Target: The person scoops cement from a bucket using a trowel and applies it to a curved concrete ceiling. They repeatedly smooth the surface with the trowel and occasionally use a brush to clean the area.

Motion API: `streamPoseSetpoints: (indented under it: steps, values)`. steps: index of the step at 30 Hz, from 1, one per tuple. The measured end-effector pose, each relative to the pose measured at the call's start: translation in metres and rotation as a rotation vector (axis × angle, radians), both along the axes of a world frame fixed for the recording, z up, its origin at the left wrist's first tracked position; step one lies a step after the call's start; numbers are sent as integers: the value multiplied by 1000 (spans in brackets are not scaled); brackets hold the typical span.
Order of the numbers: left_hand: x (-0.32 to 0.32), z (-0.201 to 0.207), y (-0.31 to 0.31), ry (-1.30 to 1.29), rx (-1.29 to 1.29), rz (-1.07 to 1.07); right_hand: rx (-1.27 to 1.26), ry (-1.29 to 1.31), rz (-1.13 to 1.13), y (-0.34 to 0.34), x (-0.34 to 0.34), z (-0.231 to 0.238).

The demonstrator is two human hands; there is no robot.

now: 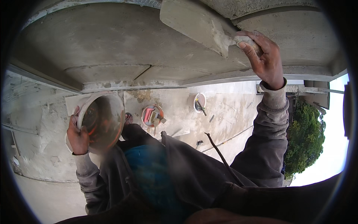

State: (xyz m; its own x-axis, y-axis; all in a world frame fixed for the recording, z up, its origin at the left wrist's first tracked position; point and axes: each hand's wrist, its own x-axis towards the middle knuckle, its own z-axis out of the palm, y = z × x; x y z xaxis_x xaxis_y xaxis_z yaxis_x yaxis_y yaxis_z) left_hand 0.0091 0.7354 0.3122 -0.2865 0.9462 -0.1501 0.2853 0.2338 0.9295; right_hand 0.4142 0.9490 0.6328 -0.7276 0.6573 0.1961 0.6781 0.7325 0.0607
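My right hand (266,61) is raised at the upper right, closed around the handle of a wide plastering trowel (195,27). The trowel's blade is smeared with grey and reaches up and left, close against the grey plastered surface (123,37); whether it touches is unclear. At the left, my left hand (77,135) grips a round basin (118,112) by its side, thumb toward the near side and fingertips at the rim. The basin is tilted, with its opening toward the right. Grey and orange smears show inside it; how much it holds cannot be seen.
Below, on the stained floor, stands an orange-rimmed bucket (143,120) with tools and coloured pieces. Beside it is a white bucket (196,107) with a dark-handled tool. A ledge (220,77) crosses ahead under the plastered surface. A green tree (305,138) is at the right.
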Motion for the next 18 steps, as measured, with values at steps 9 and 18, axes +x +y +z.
streamPoseSetpoints:
  steps: [9, 18]
  values:
    - [4, -12, -12, 105, 39, 32, 198, 17, -94, 20, -2, -18]
    - [5, -20, -9, 90, 74, 59, 125, -14, -256, 2, 58, -13]
